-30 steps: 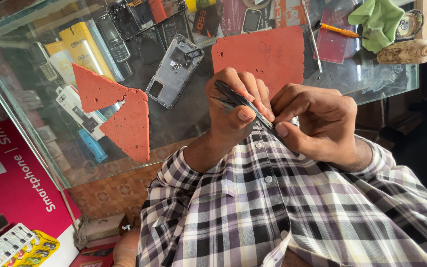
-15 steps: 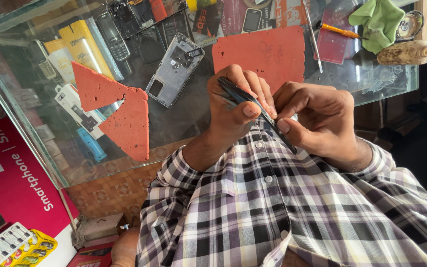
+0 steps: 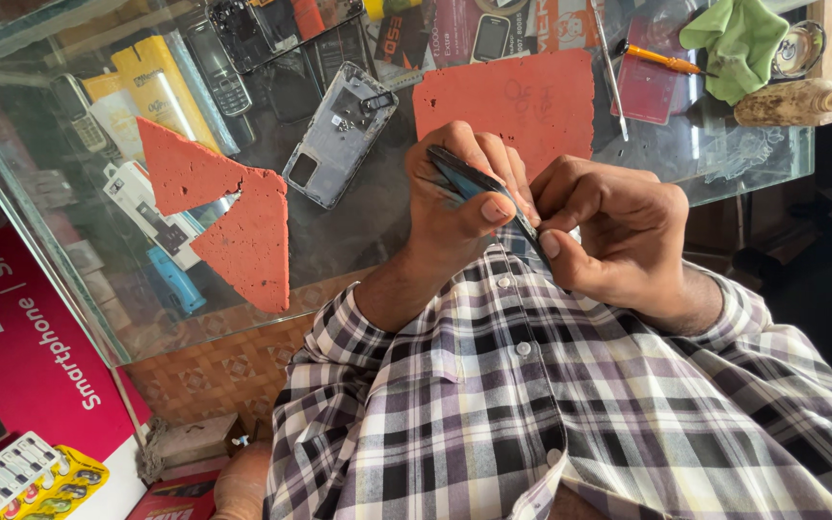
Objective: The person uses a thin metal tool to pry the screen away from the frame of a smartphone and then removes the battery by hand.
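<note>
My left hand [image 3: 459, 207] and my right hand [image 3: 618, 241] are held close to my chest, over my checked shirt [image 3: 570, 414]. Both grip one thin dark phone panel [image 3: 474, 181] seen edge-on. The left thumb and fingers clasp its upper end, while the right thumb and forefinger pinch its lower end. Most of the panel is hidden by the fingers. An opened grey phone body [image 3: 339, 135] lies on the glass counter [image 3: 358, 241] beyond my left hand.
On the counter lie a rectangular red mat [image 3: 507, 96], a broken red mat [image 3: 228, 217], an orange-handled screwdriver [image 3: 662, 60], a thin metal tool [image 3: 609, 58], a green cloth [image 3: 739, 43] and a wooden-handled brush [image 3: 792, 101]. Phones and boxes sit under the glass.
Both hands keep their hold on the dark panel. They have shifted only slightly, and the panel's lower end sits a little deeper in the right fingers.
</note>
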